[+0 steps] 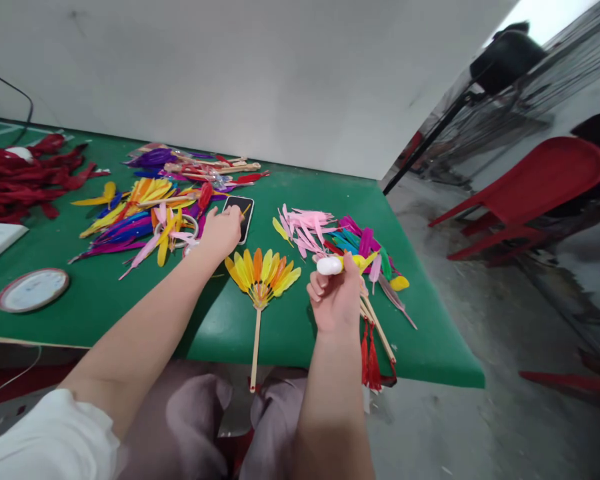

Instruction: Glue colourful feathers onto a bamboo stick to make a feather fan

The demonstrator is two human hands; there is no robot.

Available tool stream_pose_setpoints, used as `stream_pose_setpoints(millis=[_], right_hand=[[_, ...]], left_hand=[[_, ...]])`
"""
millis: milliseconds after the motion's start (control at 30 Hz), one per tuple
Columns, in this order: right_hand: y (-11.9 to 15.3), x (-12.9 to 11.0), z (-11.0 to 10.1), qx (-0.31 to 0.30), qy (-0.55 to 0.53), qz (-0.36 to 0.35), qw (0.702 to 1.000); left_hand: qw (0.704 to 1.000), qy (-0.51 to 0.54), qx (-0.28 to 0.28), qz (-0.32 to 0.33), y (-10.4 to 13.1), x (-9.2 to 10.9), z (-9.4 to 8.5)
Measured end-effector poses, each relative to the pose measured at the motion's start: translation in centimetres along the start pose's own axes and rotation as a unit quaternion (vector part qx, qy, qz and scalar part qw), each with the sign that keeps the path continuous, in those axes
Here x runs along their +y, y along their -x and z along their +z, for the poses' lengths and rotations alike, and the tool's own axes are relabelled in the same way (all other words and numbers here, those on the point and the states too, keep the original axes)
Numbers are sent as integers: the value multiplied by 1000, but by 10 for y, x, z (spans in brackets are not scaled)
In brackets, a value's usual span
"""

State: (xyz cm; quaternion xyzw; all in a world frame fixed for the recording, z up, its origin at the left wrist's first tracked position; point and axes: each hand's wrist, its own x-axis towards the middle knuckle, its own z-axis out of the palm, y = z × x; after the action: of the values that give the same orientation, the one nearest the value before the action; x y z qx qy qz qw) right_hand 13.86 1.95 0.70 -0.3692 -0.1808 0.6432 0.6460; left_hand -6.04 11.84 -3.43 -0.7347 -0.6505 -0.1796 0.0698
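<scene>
The right hand [336, 293] is curled around a white object [329, 266], perhaps a small bottle, just right of the feather fan [261, 273]. The left hand [221, 232] is above and left of the fan, bent over a phone [247, 223]; a thin yellow piece [245, 211] shows by its fingertips, but whether they pinch it I cannot tell.

The fan lies between the hands on the green surface [430, 353], its handle [256, 343] overhanging the near edge. It should be very light, the feathers soft and easily bent — the stiff wooden handle looks the safest hold.

Right of the fan, pink feathers [305, 223] and red tassels [372, 360] crowd the right hand. Left of it, a bright feather heap [145, 200] hems in the left hand — farther left lie a round dish [33, 291] and dark red fabric strips [30, 180].
</scene>
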Motion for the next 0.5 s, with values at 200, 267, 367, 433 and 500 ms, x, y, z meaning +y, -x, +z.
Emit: stream_pose_setpoints(millis=[200, 267, 367, 433, 500], right_hand=[[1, -2, 0, -5, 1, -6, 1000], [2, -2, 0, -9, 6, -6, 1000], [3, -3, 0, -12, 13, -3, 1000], [3, -4, 1, -11, 11, -6, 1000], [4, -4, 2, -11, 6, -7, 1000]], left_hand=[[1000, 9, -1, 15, 3, -3, 0], [1000, 16, 1, 22, 3, -3, -2], [999, 28, 18, 25, 6, 2, -9], [998, 40, 32, 28, 13, 11, -18], [996, 62, 39, 41, 23, 24, -27]])
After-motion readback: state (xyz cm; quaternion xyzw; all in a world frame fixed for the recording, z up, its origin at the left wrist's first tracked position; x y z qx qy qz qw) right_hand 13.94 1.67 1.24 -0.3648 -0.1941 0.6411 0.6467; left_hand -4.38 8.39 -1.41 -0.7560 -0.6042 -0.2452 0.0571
